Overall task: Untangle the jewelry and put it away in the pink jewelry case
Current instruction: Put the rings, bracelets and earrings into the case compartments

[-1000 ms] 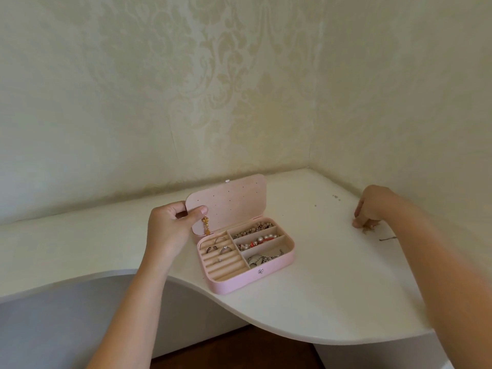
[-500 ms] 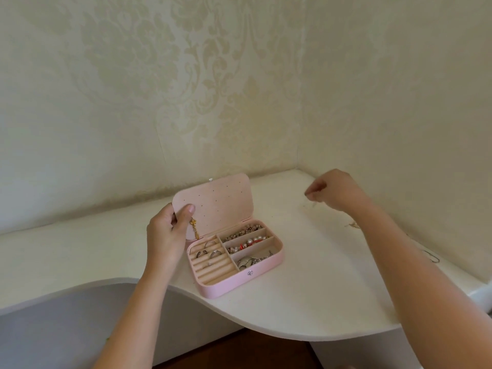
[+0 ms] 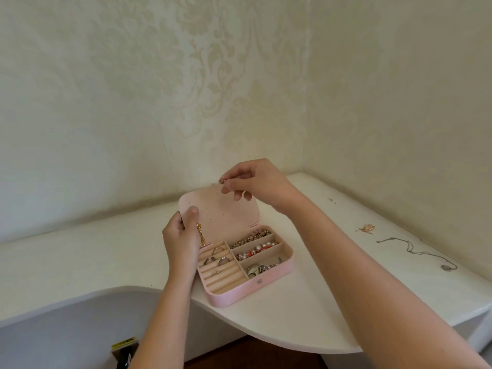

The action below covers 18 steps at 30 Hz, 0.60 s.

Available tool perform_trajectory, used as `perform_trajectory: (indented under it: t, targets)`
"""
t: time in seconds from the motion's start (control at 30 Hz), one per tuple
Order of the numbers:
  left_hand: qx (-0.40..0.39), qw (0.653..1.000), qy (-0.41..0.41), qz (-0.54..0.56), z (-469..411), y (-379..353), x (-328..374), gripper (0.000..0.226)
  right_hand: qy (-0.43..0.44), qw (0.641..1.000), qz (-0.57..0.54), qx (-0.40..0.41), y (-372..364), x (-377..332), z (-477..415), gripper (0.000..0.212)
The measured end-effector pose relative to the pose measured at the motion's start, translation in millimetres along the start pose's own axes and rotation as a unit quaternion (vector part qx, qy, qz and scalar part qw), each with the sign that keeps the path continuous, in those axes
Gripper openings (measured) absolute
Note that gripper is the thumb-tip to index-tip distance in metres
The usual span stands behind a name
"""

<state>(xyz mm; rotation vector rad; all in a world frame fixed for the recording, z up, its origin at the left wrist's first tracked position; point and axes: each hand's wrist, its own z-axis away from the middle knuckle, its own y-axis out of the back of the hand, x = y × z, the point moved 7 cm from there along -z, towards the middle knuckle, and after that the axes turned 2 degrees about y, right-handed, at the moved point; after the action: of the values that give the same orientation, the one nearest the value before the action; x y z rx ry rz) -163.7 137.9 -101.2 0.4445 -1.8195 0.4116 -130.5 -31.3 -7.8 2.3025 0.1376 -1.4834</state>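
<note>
One pink case (image 3: 234, 296), lid (image 3: 226, 217) raised, jewelry (image 3: 255, 249) inside

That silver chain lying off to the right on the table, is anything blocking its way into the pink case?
Nothing visible on the table does. The pink case is open, its lid held up by the left hand. Only the person's own right forearm crosses the stretch between silver chain and case.

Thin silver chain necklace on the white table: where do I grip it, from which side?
I'd pinch the silver pendant at its near end from above: it is the bulkiest part; the thin silver chain lies flat on the white table.
</note>
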Motion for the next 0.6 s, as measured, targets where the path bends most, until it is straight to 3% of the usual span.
perform_trajectory:
  t: [0.13, 0.6]
  targets:
    - [0.005, 1.0, -0.019, 0.003, -1.9, -1.7, 1.0, 0.037, -0.006, 1.0, -0.027, -0.001, -15.8, 10.0, -8.8, 0.002]
    - [-0.001, 0.999, -0.05, -0.001, -9.0, 0.3, -5.6, 0.037, 0.0, 1.0, -0.008, -0.01, -36.6, 43.9, -12.0, 0.017]
